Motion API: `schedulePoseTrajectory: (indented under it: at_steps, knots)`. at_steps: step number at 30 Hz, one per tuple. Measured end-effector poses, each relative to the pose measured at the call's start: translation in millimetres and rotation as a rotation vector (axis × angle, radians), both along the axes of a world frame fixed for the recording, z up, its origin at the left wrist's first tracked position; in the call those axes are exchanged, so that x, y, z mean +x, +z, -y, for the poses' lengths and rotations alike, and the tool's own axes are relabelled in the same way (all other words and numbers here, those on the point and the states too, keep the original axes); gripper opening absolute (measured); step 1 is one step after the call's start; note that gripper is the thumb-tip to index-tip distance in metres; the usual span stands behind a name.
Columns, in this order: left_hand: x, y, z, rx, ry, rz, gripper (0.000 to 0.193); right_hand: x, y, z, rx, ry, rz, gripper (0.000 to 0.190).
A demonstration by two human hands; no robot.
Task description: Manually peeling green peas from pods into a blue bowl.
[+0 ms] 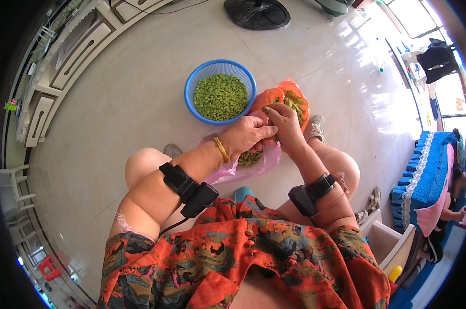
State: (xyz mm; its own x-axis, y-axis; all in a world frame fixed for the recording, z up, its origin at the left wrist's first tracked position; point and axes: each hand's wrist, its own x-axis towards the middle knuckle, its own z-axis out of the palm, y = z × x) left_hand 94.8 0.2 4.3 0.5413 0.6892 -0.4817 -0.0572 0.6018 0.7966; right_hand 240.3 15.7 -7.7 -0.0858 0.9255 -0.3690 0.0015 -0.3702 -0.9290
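My left hand [250, 134] and my right hand [286, 123] meet fingertip to fingertip in front of me. Pinched between them is a small greenish piece, seemingly a bean pod [277, 138], mostly hidden by the fingers. Below them, a pink plastic bag [269, 161] lies spread open with pods or empty hulls [250, 158] in it. Just beyond my right hand, an orange plastic bag [267, 97] holds green bean pods [293, 101]. A blue plastic basket [189, 105] stands further left, holding many shelled green beans [220, 96].
Tiled floor [132, 104] surrounds the basket. A black round base [257, 15] stands ahead, with drawer cabinets [76, 58] at left. At right are an open drawer-like box [385, 235], a blue quilted cover [422, 181] and another person's arm [451, 214].
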Motion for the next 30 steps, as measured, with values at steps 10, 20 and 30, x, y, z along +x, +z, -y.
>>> schedulePoseTrajectory:
  at_steps: [10,20,30]
  knots:
    - [-6.0,2.3,-1.9,0.009,0.032,-0.058,0.011,9.0,9.8,-2.0,-0.224,0.137,-0.158,0.020]
    - [-14.1,0.6,-13.9,0.141,0.150,-0.135,0.014,20.6,19.0,-2.4,-0.297,0.256,-0.296,0.024]
    - [-21.8,3.1,-16.9,-0.007,0.164,0.094,0.023,18.7,22.6,-5.1,-0.076,0.249,-0.142,0.016]
